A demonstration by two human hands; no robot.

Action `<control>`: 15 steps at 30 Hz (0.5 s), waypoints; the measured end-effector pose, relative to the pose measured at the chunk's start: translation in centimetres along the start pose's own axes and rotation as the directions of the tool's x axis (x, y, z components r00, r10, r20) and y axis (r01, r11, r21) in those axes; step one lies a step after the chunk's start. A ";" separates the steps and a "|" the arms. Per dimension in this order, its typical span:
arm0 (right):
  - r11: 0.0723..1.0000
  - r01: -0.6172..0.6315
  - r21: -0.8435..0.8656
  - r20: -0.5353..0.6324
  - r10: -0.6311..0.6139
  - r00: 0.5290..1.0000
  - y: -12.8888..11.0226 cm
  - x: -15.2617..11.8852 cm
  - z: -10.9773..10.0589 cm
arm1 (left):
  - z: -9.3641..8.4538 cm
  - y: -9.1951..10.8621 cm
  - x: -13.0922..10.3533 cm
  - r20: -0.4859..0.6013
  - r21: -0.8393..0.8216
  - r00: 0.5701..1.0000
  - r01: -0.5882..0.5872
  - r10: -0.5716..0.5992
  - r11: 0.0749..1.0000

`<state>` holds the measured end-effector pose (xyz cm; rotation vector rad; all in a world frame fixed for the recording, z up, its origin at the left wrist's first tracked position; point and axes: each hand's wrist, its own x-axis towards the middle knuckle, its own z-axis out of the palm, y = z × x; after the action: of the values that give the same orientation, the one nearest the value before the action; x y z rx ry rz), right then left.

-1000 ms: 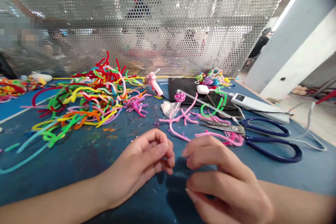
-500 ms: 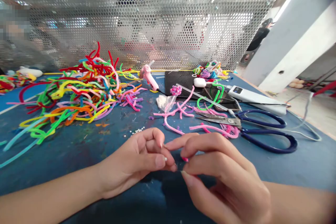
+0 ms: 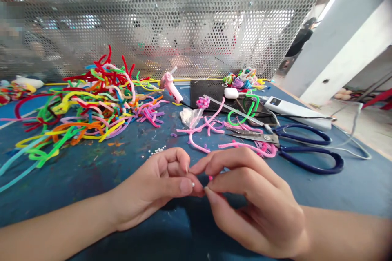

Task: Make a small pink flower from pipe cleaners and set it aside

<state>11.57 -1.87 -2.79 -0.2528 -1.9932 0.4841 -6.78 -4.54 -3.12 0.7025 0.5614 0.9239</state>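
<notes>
Between the thumb and fingers of my left hand (image 3: 162,183) is a small white bead (image 3: 192,184), pinched at the thumb's tip. My right hand (image 3: 254,195) meets it at the fingertips, its thumb and index finger pressed together. Whatever lies in that right pinch is too fine to make out. A bit of bright pink (image 3: 210,178) shows behind the right fingers, mostly hidden. Several loose white beads (image 3: 156,151) lie on the table just beyond my left hand. Pink pipe cleaners (image 3: 199,132) and scissors with dark blue handles (image 3: 309,151) rest beyond my right hand.
A large tangle of coloured pipe cleaners (image 3: 92,106) covers the left of the blue table (image 3: 101,167). Farther back are a pink glue gun (image 3: 172,87), a plastic bag of white bits (image 3: 190,117), a white case (image 3: 231,93) and a white device (image 3: 297,112). A perforated metal screen (image 3: 171,28) stands behind.
My right thumb and index finger have closed together and come nearer my left fingertips. The left hand keeps its pinch on the bead. The whole view has shifted slightly.
</notes>
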 end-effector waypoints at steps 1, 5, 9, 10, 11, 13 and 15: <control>1.000 0.002 0.020 0.009 -0.002 1.000 0.0 0.0 -0.1 | 0.0 0.0 -0.1 -0.003 0.019 1.000 -0.006 0.006 1.000; 0.990 -0.117 0.078 0.002 0.117 0.993 0.5 -0.2 -1.0 | -0.1 0.2 -0.7 -0.013 0.166 0.999 -0.034 0.037 0.985; 0.964 -0.266 -0.010 0.048 0.266 0.963 0.3 -0.7 -2.0 | 0.0 -0.2 -1.8 0.015 0.475 0.999 0.025 -0.037 0.879; 0.974 -0.220 -0.057 0.102 0.225 0.969 0.1 -0.9 -2.0 | 0.1 -0.5 -2.0 0.007 0.538 0.999 0.040 -0.052 0.842; 0.986 -0.134 -0.100 0.160 0.149 0.976 -0.1 -1.2 -2.0 | 0.3 -0.8 -2.3 0.008 0.584 0.998 0.046 -0.062 0.810; 0.982 0.038 -0.185 0.209 0.002 0.978 -0.6 -1.8 -1.7 | 0.8 -1.3 -2.7 0.015 0.658 0.998 0.031 -0.054 0.752; 0.969 0.085 -0.232 0.241 -0.028 0.970 -0.8 -2.6 -1.2 | 1.3 -1.7 -3.1 0.002 0.743 1.000 0.006 -0.012 0.670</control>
<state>13.86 -3.31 -4.00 -0.2983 -2.2889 0.2424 -6.47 -8.29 -3.11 1.4466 0.9574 0.6537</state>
